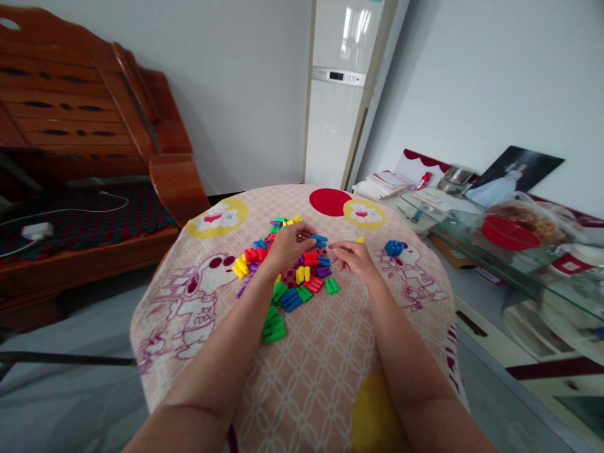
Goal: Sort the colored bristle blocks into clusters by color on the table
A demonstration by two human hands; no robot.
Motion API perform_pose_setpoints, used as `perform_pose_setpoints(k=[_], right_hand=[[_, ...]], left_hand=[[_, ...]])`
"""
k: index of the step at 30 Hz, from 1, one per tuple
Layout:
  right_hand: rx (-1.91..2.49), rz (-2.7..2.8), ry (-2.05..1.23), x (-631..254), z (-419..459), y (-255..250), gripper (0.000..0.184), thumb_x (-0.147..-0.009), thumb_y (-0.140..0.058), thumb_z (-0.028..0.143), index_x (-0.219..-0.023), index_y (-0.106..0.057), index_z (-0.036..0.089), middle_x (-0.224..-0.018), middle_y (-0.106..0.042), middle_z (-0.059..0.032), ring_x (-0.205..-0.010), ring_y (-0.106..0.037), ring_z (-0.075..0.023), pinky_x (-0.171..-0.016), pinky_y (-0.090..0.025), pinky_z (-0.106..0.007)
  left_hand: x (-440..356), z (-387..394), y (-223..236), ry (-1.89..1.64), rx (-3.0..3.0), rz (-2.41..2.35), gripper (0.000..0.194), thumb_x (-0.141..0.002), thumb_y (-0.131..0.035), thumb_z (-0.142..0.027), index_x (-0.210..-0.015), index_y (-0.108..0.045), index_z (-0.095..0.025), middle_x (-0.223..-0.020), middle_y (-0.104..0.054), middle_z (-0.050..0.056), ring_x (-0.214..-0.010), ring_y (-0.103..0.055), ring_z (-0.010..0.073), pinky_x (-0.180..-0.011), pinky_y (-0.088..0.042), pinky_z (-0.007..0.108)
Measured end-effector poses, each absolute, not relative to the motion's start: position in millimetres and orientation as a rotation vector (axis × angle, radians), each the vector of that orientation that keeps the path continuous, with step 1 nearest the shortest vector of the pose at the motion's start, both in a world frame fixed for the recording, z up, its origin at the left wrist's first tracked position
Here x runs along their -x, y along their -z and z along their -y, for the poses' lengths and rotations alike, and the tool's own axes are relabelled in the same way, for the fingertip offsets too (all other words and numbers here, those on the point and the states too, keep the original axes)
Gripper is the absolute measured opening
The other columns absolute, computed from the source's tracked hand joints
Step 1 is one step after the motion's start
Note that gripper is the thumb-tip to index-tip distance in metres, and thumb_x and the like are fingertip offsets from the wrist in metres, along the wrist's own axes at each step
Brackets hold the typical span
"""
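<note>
A pile of small ridged plastic pieces in red, yellow, green, blue and purple lies on the round table, many in side-by-side pairs or rows. My left hand is over the pile, thumb and fingers closed on a blue plastic piece. Just right of that piece is my right hand, its fingers loosely bent and apart, with nothing visible in them. Below the hands lie a red piece, a yellow piece and a green piece. A yellow piece shows behind my right hand.
A blue cluster sits apart on the patterned tablecloth, to the right. Beyond the table's right edge, a glass-topped stand holds papers and a red bowl. A wooden bench stands at left.
</note>
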State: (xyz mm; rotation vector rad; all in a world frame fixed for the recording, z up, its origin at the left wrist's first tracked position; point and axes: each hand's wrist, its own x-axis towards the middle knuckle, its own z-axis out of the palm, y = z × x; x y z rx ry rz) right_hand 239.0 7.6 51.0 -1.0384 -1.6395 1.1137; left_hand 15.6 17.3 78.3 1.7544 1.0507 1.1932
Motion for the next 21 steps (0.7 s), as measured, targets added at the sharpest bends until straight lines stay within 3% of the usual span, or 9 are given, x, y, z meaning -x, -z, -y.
perform_pose_setpoints(k=[4, 11, 14, 17, 21], right_hand=[[0.986, 1.66, -1.201, -233.8, -6.0, -50.6, 0.031, -0.08, -0.068, 0.048, -0.072, -0.071, 0.017, -0.063, -0.069, -0.0018, -0.045, -0.052, -0.0087, -0.042, -0.035, -0.02], [1.044, 1.377, -1.108, -250.8, -16.8, -47.0, 0.036, -0.07, -0.074, 0.052, -0.078, -0.068, 0.017, -0.069, -0.073, -0.0049, -0.046, -0.057, -0.0116, -0.039, -0.037, -0.021], [1.178, 1.165, -0.862, -277.5, -24.7, -48.0, 0.036, -0.068, -0.074, 0.05, -0.078, -0.066, 0.016, -0.064, -0.07, -0.0036, -0.045, -0.057, -0.0131, -0.038, -0.036, -0.021], [1.406, 0.932, -0.524, -315.7, -28.3, -50.6, 0.031, -0.075, -0.065, 0.045, -0.08, -0.067, 0.015, -0.063, -0.069, -0.0038, -0.047, -0.058, -0.0154, -0.04, -0.039, -0.024], [1.753, 0.781, -0.025, -360.2, -21.8, -49.5, 0.031, -0.083, -0.055, 0.036, -0.086, -0.073, 0.011, -0.073, -0.073, -0.01, -0.066, -0.067, -0.0227, -0.059, -0.051, -0.03]], left_hand=[[-37.6, -10.5, -72.7, -1.143, -1.907, -1.086, 0.017, -0.076, -0.064, -0.027, -0.089, -0.065, -0.016, -0.083, -0.071, 0.006, -0.076, -0.069, 0.0196, -0.069, -0.058, 0.033], [-39.8, -10.1, -70.5, -1.107, -1.963, -1.09, 0.026, -0.077, -0.063, -0.023, -0.102, -0.067, -0.017, -0.095, -0.074, 0.007, -0.085, -0.071, 0.0202, -0.077, -0.058, 0.033], [-33.9, -11.9, -73.4, -1.113, -1.971, -1.12, 0.029, -0.078, -0.063, -0.025, -0.105, -0.068, -0.017, -0.097, -0.075, 0.008, -0.089, -0.072, 0.0212, -0.082, -0.058, 0.035], [-26.9, -14.6, -75.8, -1.109, -1.989, -1.157, 0.027, -0.079, -0.063, -0.028, -0.103, -0.07, -0.016, -0.098, -0.076, 0.009, -0.094, -0.071, 0.0228, -0.084, -0.058, 0.037], [-16.7, -18.1, -77.5, -1.123, -1.997, -1.197, 0.028, -0.079, -0.063, -0.031, -0.101, -0.071, -0.017, -0.1, -0.076, 0.009, -0.093, -0.071, 0.0231, -0.083, -0.058, 0.036]])
